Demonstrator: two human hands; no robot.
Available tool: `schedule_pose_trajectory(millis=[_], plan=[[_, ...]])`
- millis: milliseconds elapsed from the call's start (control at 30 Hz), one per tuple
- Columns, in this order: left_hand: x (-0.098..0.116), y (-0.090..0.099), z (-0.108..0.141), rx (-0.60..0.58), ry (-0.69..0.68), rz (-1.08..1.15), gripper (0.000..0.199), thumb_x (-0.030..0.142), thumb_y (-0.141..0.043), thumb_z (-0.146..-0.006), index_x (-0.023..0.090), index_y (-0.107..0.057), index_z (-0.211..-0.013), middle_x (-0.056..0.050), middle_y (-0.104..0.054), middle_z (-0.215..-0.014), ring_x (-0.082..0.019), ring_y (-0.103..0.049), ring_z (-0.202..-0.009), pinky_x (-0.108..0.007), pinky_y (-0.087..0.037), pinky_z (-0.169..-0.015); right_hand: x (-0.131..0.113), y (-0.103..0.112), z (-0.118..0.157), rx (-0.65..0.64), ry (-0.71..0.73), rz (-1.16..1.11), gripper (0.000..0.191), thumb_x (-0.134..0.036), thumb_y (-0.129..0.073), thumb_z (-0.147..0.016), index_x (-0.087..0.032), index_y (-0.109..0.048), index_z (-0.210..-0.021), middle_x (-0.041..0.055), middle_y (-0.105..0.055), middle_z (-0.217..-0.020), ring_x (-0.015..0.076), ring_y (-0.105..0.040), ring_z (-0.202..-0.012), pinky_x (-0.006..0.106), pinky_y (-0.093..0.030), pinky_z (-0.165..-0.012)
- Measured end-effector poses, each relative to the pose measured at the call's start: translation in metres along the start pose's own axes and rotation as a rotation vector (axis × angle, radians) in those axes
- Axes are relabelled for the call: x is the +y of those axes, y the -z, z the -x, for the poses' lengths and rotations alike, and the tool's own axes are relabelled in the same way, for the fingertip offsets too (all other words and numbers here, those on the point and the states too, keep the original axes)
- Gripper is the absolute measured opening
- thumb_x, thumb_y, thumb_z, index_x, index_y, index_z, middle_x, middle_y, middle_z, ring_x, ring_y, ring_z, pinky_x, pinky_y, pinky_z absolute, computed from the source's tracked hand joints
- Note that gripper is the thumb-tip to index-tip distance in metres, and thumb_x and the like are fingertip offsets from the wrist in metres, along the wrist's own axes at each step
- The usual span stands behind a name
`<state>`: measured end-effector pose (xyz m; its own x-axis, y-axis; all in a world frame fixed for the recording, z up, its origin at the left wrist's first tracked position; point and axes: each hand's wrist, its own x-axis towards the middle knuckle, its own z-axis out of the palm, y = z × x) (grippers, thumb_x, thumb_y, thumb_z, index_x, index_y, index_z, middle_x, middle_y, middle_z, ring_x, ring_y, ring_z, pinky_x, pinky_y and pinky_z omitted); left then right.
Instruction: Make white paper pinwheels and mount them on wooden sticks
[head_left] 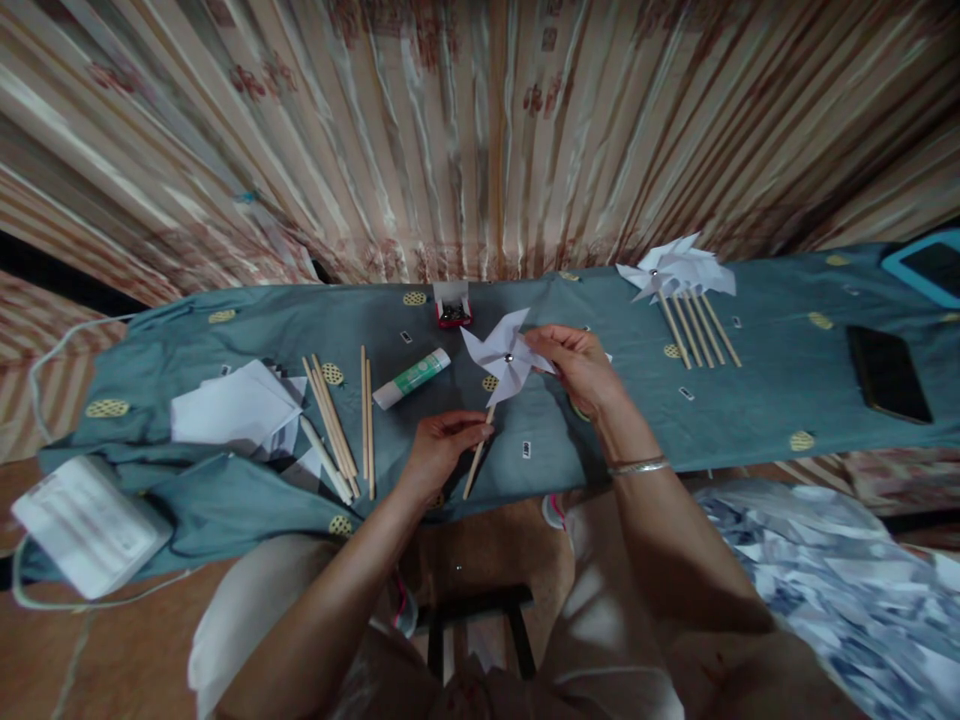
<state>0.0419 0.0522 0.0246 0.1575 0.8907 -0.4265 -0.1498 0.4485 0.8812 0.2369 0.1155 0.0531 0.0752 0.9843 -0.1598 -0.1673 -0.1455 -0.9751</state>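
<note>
A white paper pinwheel (504,356) with a silvery pin at its centre is on a thin wooden stick (475,470), held over the table's middle. My left hand (448,447) pinches the stick below the blades. With thumb and fingers closed, my right hand (576,362) grips the pinwheel's right blade. Just behind the pinwheel stands a small open red box (454,312) of metal pins. To its left lies a green and white glue stick (412,378).
Loose wooden sticks (330,420), a pen and white paper sheets (232,408) lie left. Several finished pinwheels (686,275) lie back right, near a black phone (889,374) and a blue-framed device (930,265). A white box (94,527) sits at the left edge; a curtain hangs behind.
</note>
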Motion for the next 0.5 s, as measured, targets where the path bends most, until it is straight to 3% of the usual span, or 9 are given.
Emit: schedule_pose_trajectory(millis=[133,333,500], plan=[[0.0018,0.0005,-0.0005,0.025,-0.008,0.007,0.029,0.036,-0.089,-0.050,0.019,-0.080,-0.071,-0.002,-0.074,-0.069,-0.014,-0.060,-0.063,-0.025,-0.045,-0.063,0.0027,0.0039,-0.0008,-0.001,0.008,-0.003,0.038,-0.056,-0.085,-0.059,-0.022,-0.069,-0.063,-0.0037,-0.063,-0.058,0.0101,-0.048,-0.053,0.026,-0.035,-0.051],[0.0047,0.0025,-0.0027,0.064,-0.009,0.029,0.032,0.038,-0.091,-0.047,0.019,-0.079,-0.071,-0.003,-0.074,-0.070,-0.015,-0.062,-0.065,-0.026,-0.047,-0.066,0.0000,0.0027,0.0003,-0.007,-0.013,0.018,0.036,-0.052,-0.088,-0.053,-0.022,-0.071,-0.062,-0.0052,-0.058,-0.053,0.0082,-0.043,-0.050,0.024,-0.033,-0.050],[0.0052,0.0047,-0.0048,0.089,-0.030,0.033,0.035,0.040,-0.091,-0.046,0.019,-0.079,-0.072,-0.004,-0.075,-0.072,-0.017,-0.064,-0.068,-0.028,-0.049,-0.067,-0.0047,-0.0014,0.0035,-0.022,-0.043,-0.018,0.037,-0.050,-0.090,-0.049,-0.021,-0.072,-0.063,-0.0042,-0.061,-0.055,0.0080,-0.048,-0.052,0.023,-0.038,-0.051]])
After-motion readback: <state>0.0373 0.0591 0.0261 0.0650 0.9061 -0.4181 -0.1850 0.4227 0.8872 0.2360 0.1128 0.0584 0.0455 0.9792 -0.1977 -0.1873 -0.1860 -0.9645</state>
